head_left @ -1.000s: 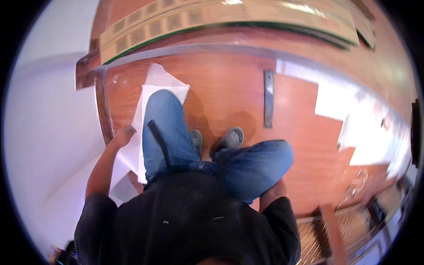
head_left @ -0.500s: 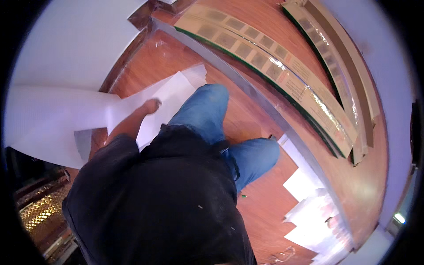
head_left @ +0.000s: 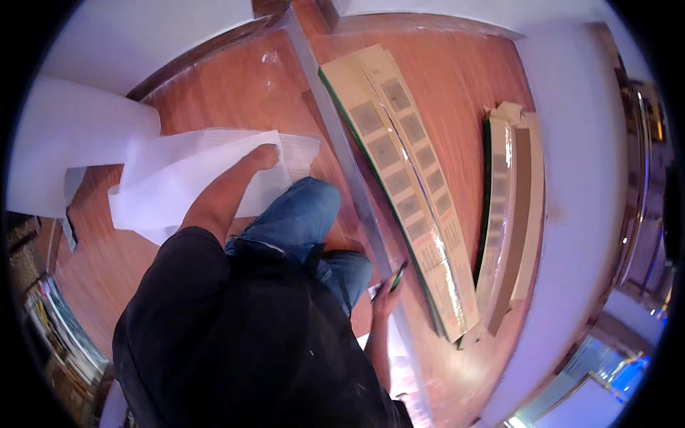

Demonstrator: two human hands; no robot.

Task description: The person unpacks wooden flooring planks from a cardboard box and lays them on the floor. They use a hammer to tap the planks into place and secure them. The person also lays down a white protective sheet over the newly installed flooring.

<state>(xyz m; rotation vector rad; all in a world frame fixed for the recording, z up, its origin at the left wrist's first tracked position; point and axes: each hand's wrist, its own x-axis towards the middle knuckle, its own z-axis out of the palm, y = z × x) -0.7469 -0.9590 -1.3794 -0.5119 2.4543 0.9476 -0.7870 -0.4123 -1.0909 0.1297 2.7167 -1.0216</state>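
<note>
My left hand (head_left: 266,156) is closed at the corner of a thin white packing sheet (head_left: 175,189), which lies loosely folded across the wooden floor beside my bent left knee. Its fingertips are partly hidden. My right hand (head_left: 386,302) is near my other knee, by the metal strip on the floor. In it is a slim green-and-black cutter (head_left: 397,276), its dark tip pointing away from me and towards the boxes; the tool is small and slightly blurred.
Beyond the raised metal strip (head_left: 354,153) lies a long cardboard box (head_left: 417,189) with green edges. Another opened long box (head_left: 505,214) rests by the wall. White sheets (head_left: 408,357) lie near my right forearm, and a large white roll (head_left: 107,121) is at left.
My view has turned to the right. My left hand has moved outward with the sheet's corner, which now lies folded over. My right hand has come into view with the cutter.
</note>
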